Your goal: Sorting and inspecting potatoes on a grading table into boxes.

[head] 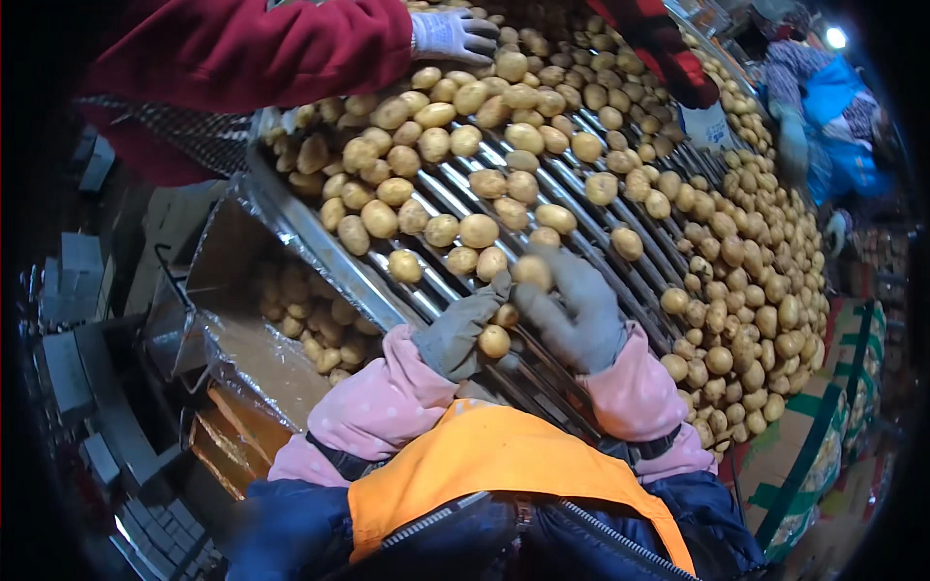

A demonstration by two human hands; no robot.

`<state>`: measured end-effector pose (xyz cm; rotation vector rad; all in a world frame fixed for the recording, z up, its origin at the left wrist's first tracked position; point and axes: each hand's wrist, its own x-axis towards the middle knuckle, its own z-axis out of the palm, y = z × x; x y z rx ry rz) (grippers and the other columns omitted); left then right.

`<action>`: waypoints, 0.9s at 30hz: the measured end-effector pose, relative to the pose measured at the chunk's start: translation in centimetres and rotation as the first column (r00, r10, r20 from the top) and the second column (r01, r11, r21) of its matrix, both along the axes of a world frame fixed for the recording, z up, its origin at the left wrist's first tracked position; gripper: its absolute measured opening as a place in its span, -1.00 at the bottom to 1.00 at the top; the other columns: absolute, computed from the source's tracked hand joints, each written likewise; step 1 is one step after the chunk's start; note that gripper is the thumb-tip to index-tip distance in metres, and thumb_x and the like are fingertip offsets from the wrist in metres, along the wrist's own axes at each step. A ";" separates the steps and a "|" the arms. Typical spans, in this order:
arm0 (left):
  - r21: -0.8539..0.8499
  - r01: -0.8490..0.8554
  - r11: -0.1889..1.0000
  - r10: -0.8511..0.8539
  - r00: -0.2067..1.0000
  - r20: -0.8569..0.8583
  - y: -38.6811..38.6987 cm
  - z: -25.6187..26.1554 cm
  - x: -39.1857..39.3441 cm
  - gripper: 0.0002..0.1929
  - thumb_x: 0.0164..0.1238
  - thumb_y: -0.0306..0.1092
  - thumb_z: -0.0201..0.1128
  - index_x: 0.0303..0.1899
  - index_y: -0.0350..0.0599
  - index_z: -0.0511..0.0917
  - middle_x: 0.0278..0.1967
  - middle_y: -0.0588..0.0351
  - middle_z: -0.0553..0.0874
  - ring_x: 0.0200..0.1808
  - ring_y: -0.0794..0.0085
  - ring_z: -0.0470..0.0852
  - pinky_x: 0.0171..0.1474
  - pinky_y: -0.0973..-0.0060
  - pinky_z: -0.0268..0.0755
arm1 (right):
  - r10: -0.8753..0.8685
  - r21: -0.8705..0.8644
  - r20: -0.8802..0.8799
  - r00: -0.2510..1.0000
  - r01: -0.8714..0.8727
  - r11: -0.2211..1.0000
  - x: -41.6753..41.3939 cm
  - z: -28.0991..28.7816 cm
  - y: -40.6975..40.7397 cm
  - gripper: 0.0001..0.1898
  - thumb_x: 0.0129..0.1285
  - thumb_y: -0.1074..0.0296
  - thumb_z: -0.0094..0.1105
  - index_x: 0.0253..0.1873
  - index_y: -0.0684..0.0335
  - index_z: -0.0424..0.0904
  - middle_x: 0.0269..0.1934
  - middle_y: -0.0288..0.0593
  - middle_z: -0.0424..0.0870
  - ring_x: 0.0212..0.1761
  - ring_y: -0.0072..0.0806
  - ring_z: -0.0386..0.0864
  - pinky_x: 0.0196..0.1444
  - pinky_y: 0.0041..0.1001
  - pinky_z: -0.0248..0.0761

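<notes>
Before me is a metal roller table (574,196) carrying many loose yellow potatoes (479,231). My left hand (458,330), in a grey glove, is low over the rollers with its fingers bent. Two small potatoes, one of them a round potato (494,341), lie against its inner side; whether it grips them is unclear. My right hand (581,312), also gloved in grey and blurred by motion, is just to the right. Its thumb and fingers close around a blurred potato (532,272). More potatoes lie just beyond both hands.
A plastic-lined box (254,363) with potatoes stands below the table's left metal rim (320,240). Potatoes are heaped (741,290) at right, by taped cartons (799,428). A co-worker's gloved hand (454,36) is at the far left; a red-black sleeve (665,54) reaches in opposite.
</notes>
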<state>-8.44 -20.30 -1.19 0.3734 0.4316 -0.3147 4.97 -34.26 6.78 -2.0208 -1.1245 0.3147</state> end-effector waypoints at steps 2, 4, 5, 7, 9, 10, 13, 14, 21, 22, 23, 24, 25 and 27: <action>0.503 -0.374 0.779 0.196 0.907 0.372 -1.0 -1.1 -0.4 -0.48 0.53 0.13 0.09 0.20 -0.13 0.48 -0.12 0.11 0.67 -0.18 0.38 0.72 -0.27 0.41 0.66 | 0.232 0.019 0.142 0.962 -0.237 0.971 -1.2 0.3 1.6 -0.50 0.26 0.22 0.30 0.23 0.37 0.52 -0.01 0.13 0.66 0.04 0.02 0.60 0.14 -0.15 0.41; 0.569 -0.408 0.714 0.174 0.891 0.420 -0.6 0.5 -0.2 -0.40 0.50 0.23 0.07 0.17 -0.17 0.51 -0.21 0.09 0.69 -0.26 0.41 0.70 -0.33 0.47 0.63 | 0.176 0.058 0.027 0.984 -0.177 0.982 0.5 0.2 1.7 -0.48 0.26 0.20 0.31 0.24 0.35 0.50 0.03 0.14 0.64 0.06 0.01 0.59 0.16 -0.14 0.39; 0.117 -0.109 0.987 0.103 0.993 0.055 0.6 4.2 -0.3 -0.36 0.48 0.28 0.06 0.15 -0.19 0.52 -0.23 0.08 0.69 -0.31 0.43 0.69 -0.36 0.49 0.60 | 0.108 0.097 -0.095 0.990 -0.099 0.990 2.3 0.2 1.6 -0.46 0.25 0.18 0.32 0.26 0.33 0.49 0.06 0.15 0.63 0.08 0.00 0.58 0.19 -0.12 0.37; 0.373 -0.146 0.916 0.126 0.989 0.076 1.8 5.2 -2.1 -0.32 0.41 0.33 0.13 0.08 -0.24 0.58 -0.36 0.11 0.66 -0.46 0.52 0.63 -0.49 0.61 0.50 | -0.095 -0.064 0.302 0.949 0.120 0.991 6.2 -1.1 3.5 -0.38 0.26 0.05 0.33 0.30 0.31 0.45 0.20 0.17 0.57 0.24 0.08 0.48 0.29 -0.05 0.29; 0.564 -0.274 0.779 0.205 0.961 0.183 1.9 5.5 -1.6 -0.36 0.39 0.24 0.23 0.07 -0.28 0.59 -0.34 0.12 0.66 -0.48 0.56 0.62 -0.51 0.66 0.47 | -0.171 -0.173 0.369 0.914 0.248 0.953 11.2 -3.2 5.9 -0.23 0.29 -0.25 0.14 0.39 0.25 0.37 0.39 0.20 0.38 0.45 0.06 0.29 0.46 0.04 0.05; 0.619 -0.273 0.737 0.203 0.962 0.183 2.1 5.5 -1.4 -0.39 0.36 0.16 0.32 0.08 -0.30 0.60 -0.33 0.12 0.67 -0.45 0.59 0.61 -0.51 0.69 0.46 | -0.114 -0.296 0.474 0.873 0.280 0.913 12.2 -5.0 7.7 -0.20 0.29 -0.30 0.09 0.43 0.22 0.32 0.44 0.20 0.29 0.50 0.06 0.20 0.46 0.13 -0.01; 0.746 -0.479 0.463 0.177 0.874 0.452 2.2 4.9 0.5 -0.68 0.38 -0.28 0.38 0.06 -0.24 0.65 -0.24 0.25 0.62 -0.26 0.67 0.54 -0.15 0.68 0.40 | 0.108 -0.481 0.603 0.791 0.252 0.840 9.0 -6.7 10.7 -0.25 0.29 -0.28 0.09 0.42 0.11 0.36 0.47 0.21 0.20 0.49 0.16 0.16 0.41 0.21 0.02; 0.786 -0.419 0.455 0.125 0.904 0.409 2.8 4.4 0.6 -0.64 0.38 -0.21 0.38 0.07 -0.24 0.64 -0.21 0.24 0.61 -0.22 0.64 0.54 -0.11 0.68 0.39 | 0.150 -0.471 0.603 0.783 0.199 0.859 7.3 -6.8 11.0 -0.28 0.29 -0.26 0.11 0.41 0.07 0.39 0.47 0.22 0.19 0.46 0.20 0.18 0.39 0.19 0.06; 0.384 -0.396 0.834 0.308 0.912 0.270 4.5 3.8 -0.4 -0.28 0.33 0.18 0.33 0.22 -0.34 0.48 -0.22 0.04 0.67 -0.44 0.52 0.64 -0.54 0.67 0.46 | 0.206 -0.335 0.307 0.929 -0.097 0.937 7.4 -1.6 4.3 -0.41 0.26 -0.21 0.14 0.28 -0.02 0.49 0.34 0.13 0.40 0.32 -0.02 0.41 0.27 0.15 0.13; 0.373 -0.383 0.845 0.296 0.916 0.269 4.6 3.7 -0.4 -0.27 0.34 0.24 0.28 0.20 -0.33 0.49 -0.18 0.01 0.66 -0.40 0.50 0.65 -0.53 0.68 0.48 | 0.073 -0.417 0.398 0.914 0.110 0.902 9.8 -0.8 3.4 -0.35 0.27 -0.20 0.13 0.36 0.03 0.42 0.40 0.17 0.31 0.40 -0.03 0.34 0.37 0.13 0.07; 0.348 -0.393 0.851 0.314 0.912 0.264 4.6 3.8 -0.5 -0.27 0.36 0.26 0.24 0.17 -0.34 0.49 -0.17 -0.01 0.64 -0.40 0.48 0.65 -0.54 0.67 0.47 | -0.042 -0.468 0.490 0.871 0.304 0.830 12.1 -0.6 3.1 -0.28 0.29 -0.19 0.12 0.44 0.08 0.35 0.47 0.22 0.23 0.48 -0.04 0.28 0.47 0.10 0.01; 0.304 -0.389 0.870 0.307 0.909 0.283 4.4 3.9 -0.2 -0.27 0.38 0.27 0.21 0.17 -0.34 0.49 -0.16 -0.02 0.64 -0.40 0.48 0.65 -0.54 0.67 0.48 | -0.145 -0.475 0.410 0.901 0.346 0.809 14.9 -1.6 2.5 -0.24 0.30 -0.21 0.10 0.48 0.12 0.29 0.49 0.22 0.21 0.51 -0.03 0.22 0.49 0.11 -0.04; 0.255 -0.377 0.890 0.297 0.906 0.301 4.3 3.8 0.2 -0.28 0.39 0.27 0.18 0.16 -0.34 0.49 -0.15 -0.03 0.63 -0.39 0.47 0.65 -0.54 0.66 0.48 | -0.252 -0.484 0.328 0.910 0.391 0.782 16.9 -3.9 1.3 -0.20 0.31 -0.23 0.08 0.51 0.16 0.23 0.50 0.22 0.19 0.55 -0.02 0.16 0.52 0.13 -0.09; 0.193 -0.372 0.908 0.295 0.895 0.336 4.2 3.5 0.3 -0.30 0.48 0.25 0.07 0.17 -0.38 0.46 -0.10 -0.09 0.63 -0.38 0.43 0.66 -0.55 0.64 0.48 | -0.177 -0.327 0.707 0.685 0.538 0.777 14.4 -7.0 0.8 -0.08 0.31 -0.32 0.02 0.55 0.25 0.07 0.50 0.23 0.18 0.55 0.10 0.11 0.52 0.24 -0.23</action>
